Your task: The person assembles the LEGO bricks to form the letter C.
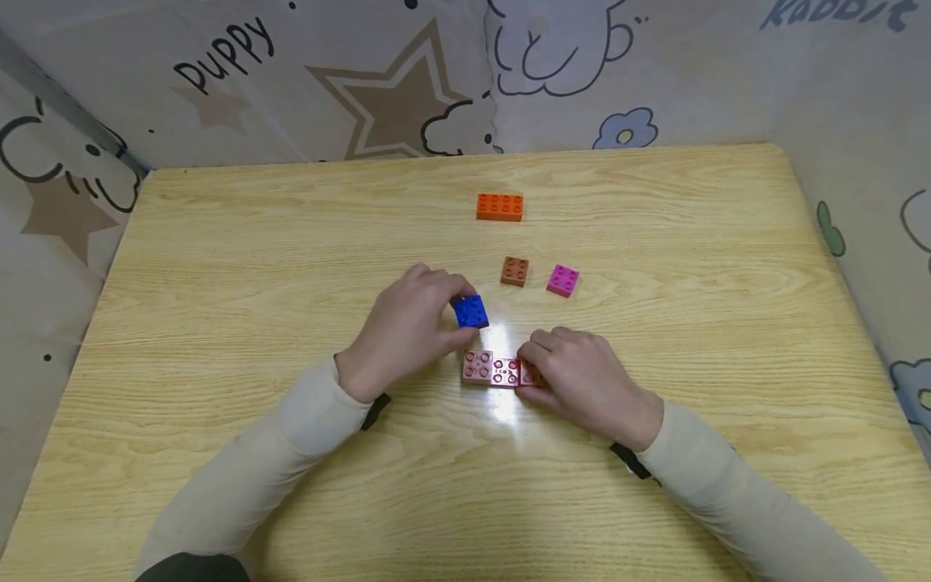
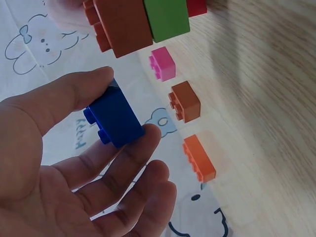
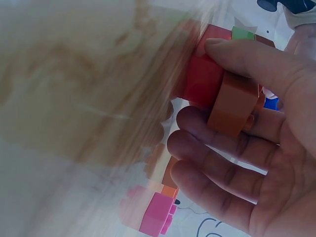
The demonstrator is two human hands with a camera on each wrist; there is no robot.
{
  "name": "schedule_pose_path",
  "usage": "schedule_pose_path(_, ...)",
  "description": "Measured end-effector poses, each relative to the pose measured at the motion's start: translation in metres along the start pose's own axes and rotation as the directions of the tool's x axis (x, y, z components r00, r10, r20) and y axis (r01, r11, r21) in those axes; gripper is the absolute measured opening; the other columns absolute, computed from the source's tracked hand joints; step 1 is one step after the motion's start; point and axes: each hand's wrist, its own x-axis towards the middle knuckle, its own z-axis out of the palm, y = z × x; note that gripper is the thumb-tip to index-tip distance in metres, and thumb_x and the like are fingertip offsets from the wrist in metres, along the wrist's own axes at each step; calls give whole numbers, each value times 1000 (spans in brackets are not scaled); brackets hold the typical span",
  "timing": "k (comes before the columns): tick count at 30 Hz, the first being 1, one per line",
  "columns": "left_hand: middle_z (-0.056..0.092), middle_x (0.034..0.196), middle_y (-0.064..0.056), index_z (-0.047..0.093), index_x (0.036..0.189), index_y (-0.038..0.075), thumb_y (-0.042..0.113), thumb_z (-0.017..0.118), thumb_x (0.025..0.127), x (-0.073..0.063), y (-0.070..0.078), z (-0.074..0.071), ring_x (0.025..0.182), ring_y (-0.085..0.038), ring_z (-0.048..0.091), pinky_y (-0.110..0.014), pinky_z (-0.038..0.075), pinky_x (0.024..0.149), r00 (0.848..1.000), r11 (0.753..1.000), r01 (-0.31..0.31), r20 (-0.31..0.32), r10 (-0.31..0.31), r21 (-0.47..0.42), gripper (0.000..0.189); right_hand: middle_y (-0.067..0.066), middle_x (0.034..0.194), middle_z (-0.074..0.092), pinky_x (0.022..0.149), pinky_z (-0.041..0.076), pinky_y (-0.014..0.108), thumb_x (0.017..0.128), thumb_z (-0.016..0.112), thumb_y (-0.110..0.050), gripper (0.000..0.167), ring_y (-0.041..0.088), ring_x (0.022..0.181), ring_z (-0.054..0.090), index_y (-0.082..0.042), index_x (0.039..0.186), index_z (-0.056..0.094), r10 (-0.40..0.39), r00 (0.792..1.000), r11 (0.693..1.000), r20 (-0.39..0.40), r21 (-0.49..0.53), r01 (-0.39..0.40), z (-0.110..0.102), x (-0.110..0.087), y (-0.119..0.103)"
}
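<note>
Between thumb and fingers, my left hand (image 1: 407, 331) pinches a blue toy building brick (image 1: 471, 312), studs up, just above the left end of a joined brick structure. That brick structure (image 1: 477, 366) has a low red middle and taller ends topped by brown bricks. In the left wrist view, a green brick (image 2: 168, 19) shows under the left end's brown brick (image 2: 123, 27). My right hand (image 1: 585, 384) grips the structure's right end, thumb lying along the red brick (image 3: 203, 79) and fingers by the brown brick (image 3: 233, 103) over it.
Beyond the hands, a small brown brick (image 1: 515, 272) and a pink brick (image 1: 563, 280) lie on the wooden table (image 1: 254, 242). Farther back is a long orange brick (image 1: 499, 208). Patterned wall covering (image 1: 698, 89) borders the table at the back and sides.
</note>
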Motion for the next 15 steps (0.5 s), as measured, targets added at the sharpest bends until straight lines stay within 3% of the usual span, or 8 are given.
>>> schedule_pose_path(15,78,112,-5,78,120,3,21,96,87,-11,2,-4,99,-24,60,-38,53,84,996,996,-91,23,91,-26,42,-3,83,65,63,54,36,85,95,-23,27,16,72,60,-8,95,75,0,1000,1000,-16,10,0,0,0,0)
